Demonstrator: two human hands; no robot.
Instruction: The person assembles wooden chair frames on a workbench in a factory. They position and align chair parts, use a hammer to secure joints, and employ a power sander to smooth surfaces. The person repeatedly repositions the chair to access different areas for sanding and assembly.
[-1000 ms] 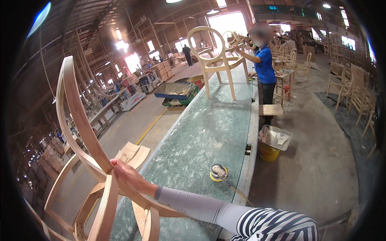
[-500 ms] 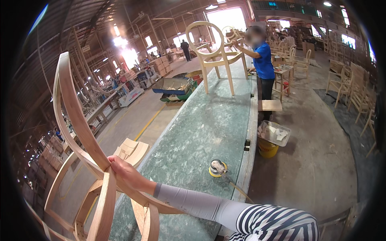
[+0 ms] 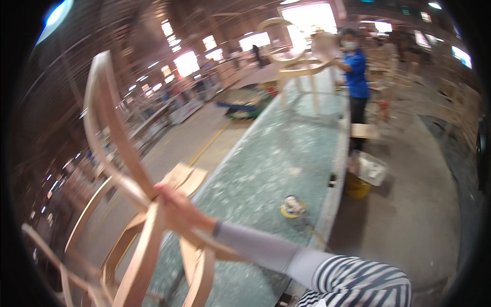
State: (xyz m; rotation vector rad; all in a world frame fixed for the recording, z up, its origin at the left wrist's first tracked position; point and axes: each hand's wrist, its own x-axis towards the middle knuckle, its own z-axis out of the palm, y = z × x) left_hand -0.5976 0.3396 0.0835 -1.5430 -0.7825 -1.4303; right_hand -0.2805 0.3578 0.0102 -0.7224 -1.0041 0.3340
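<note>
My right hand [image 3: 179, 207] reaches across from the lower right in a grey sleeve. Its fingers are wrapped round a pale wooden chair frame [image 3: 138, 258] at the joint where a curved rail meets the leg. The tall bent back hoop [image 3: 110, 115] rises above that joint at the left. Legs and rails of the frame spread toward the lower edge, partly over the green-topped workbench [image 3: 266, 163]. My left hand is not in view. On the bench to the right of my forearm lies a round yellow-rimmed sander [image 3: 293, 206] with a hose.
Farther along the bench, a person in blue [image 3: 356, 77] handles another round-backed chair [image 3: 302, 69]. Beside the bench stands a yellow bucket [image 3: 357, 187] with a clear tray [image 3: 371, 169] on top. Curved wooden pieces [image 3: 186, 176] are stacked beyond the bench's left edge.
The whole view has shifted, so the bench, chair frame and arm sit farther right, and it is blurred. My right hand keeps the same hold on the frame.
</note>
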